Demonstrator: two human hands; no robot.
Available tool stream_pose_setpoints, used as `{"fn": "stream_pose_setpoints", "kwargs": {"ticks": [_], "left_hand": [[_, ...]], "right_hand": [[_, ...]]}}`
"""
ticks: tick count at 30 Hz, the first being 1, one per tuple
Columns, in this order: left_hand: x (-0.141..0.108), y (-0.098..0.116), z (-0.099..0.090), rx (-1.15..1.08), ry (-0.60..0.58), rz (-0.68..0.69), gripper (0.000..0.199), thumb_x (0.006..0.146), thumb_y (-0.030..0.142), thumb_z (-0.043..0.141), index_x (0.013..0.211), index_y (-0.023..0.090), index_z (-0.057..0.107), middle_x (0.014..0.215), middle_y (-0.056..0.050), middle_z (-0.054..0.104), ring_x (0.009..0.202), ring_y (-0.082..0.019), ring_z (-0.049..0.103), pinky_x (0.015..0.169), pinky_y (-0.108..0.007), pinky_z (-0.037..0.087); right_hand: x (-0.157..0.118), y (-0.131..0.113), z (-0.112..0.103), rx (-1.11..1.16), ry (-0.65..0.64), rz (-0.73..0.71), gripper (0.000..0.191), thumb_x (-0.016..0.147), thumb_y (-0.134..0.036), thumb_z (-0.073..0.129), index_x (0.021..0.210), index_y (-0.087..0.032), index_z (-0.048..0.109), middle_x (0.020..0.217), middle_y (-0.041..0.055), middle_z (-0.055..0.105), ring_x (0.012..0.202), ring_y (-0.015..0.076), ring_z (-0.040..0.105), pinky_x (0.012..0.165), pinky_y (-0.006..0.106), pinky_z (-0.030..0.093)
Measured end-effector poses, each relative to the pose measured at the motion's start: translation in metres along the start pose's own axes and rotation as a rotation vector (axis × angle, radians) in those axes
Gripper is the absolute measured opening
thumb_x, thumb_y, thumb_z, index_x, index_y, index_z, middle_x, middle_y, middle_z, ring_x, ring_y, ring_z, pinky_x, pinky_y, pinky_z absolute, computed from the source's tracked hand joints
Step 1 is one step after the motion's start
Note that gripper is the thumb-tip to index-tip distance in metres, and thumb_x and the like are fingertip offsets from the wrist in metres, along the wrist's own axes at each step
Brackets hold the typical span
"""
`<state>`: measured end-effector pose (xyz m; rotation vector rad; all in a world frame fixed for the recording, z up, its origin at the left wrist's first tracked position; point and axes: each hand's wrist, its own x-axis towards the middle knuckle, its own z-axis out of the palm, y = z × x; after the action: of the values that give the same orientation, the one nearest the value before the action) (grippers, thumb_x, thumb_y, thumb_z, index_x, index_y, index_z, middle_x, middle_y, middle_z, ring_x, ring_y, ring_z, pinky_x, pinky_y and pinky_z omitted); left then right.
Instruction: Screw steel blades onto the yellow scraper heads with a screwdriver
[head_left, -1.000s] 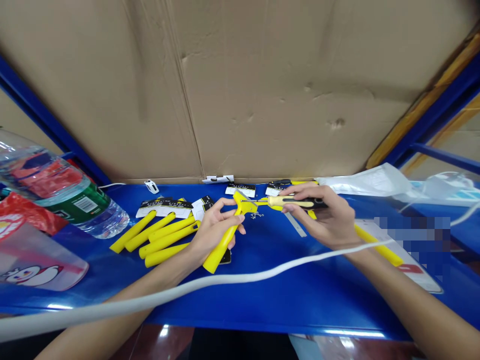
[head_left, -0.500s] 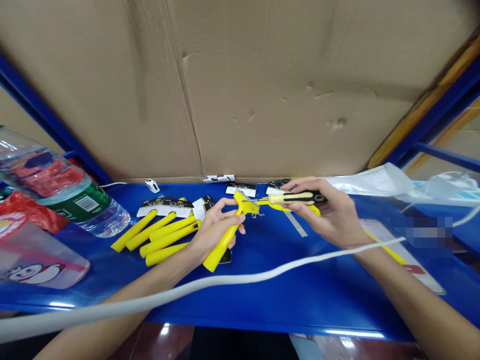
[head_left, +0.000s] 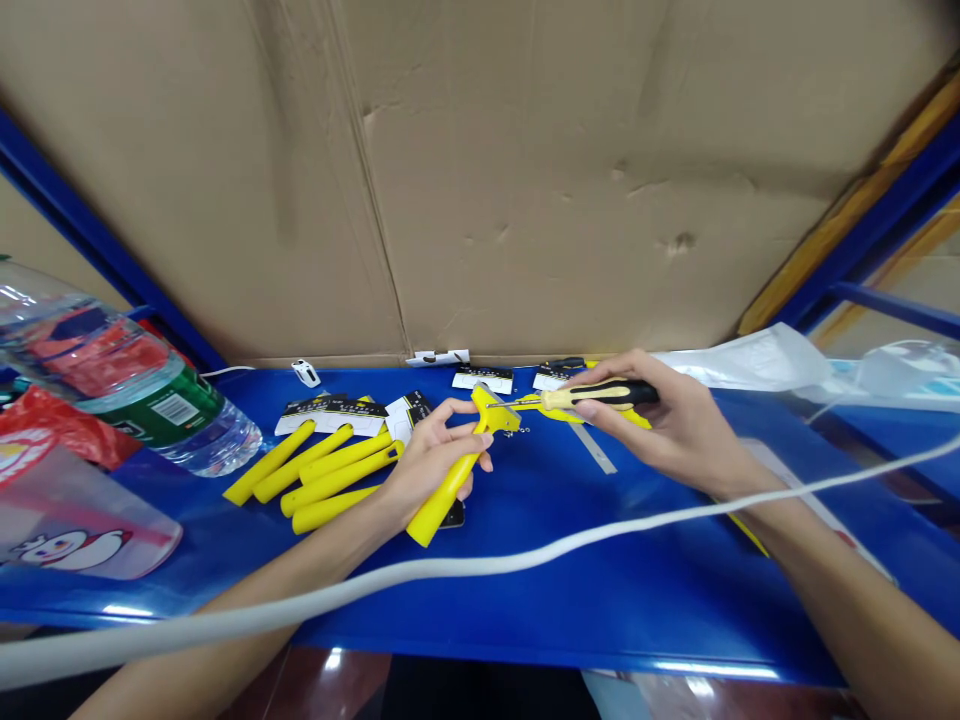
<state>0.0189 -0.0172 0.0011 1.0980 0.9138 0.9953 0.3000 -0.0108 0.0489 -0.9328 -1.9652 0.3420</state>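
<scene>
My left hand (head_left: 435, 455) is wrapped round a yellow scraper-like tool (head_left: 444, 498), its handle slanting down to the left and its head up. In my right hand (head_left: 671, 420) is a screwdriver (head_left: 600, 394) with a cream and black handle. Its shaft points left, and the tip meets the head of the yellow tool. Behind the screwdriver lie more yellow pieces (head_left: 559, 413) and a thin metal strip (head_left: 596, 449). Several tiny metal parts (head_left: 527, 430) are scattered just right of the yellow head.
Several yellow handles (head_left: 341, 478) and printed cards (head_left: 330, 414) lie left of my left hand. A water bottle (head_left: 176, 400) and a plastic cup (head_left: 90, 510) occupy the left. A white cable (head_left: 480, 565) crosses in front. Clear plastic packaging (head_left: 750, 365) lies at right.
My right hand has turned slightly, and the screwdriver has shifted a little to the right with its tip still at the yellow head. The cable's right part has risen. My left hand is nearly unmoved.
</scene>
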Motion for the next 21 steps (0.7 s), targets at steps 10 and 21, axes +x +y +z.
{"fn": "stream_pose_setpoints", "kwargs": {"ticks": [10,21], "left_hand": [[-0.0012,0.0059,-0.0019,0.033,-0.017,-0.024,0.057,0.082,0.039,0.089,0.117,0.025,0.047,0.074,0.002,0.072,0.038,-0.01,0.053,0.033,-0.018,0.038],[0.0001,0.0025,-0.0051,0.093,-0.061,-0.002,0.052,0.084,0.038,0.088,0.117,0.024,0.051,0.078,0.0,0.074,0.047,-0.013,0.061,0.035,-0.02,0.045]], "right_hand": [[-0.002,0.004,-0.0027,0.029,-0.092,-0.132,0.031,0.096,-0.03,0.081,0.127,-0.03,0.075,0.122,0.0057,0.083,0.107,0.0287,0.082,0.092,0.042,0.07],[0.0003,-0.0035,-0.0062,-0.007,-0.092,-0.258,0.025,0.096,-0.024,0.08,0.119,-0.031,0.079,0.116,0.003,0.085,0.104,0.0275,0.083,0.094,0.042,0.07]]}}
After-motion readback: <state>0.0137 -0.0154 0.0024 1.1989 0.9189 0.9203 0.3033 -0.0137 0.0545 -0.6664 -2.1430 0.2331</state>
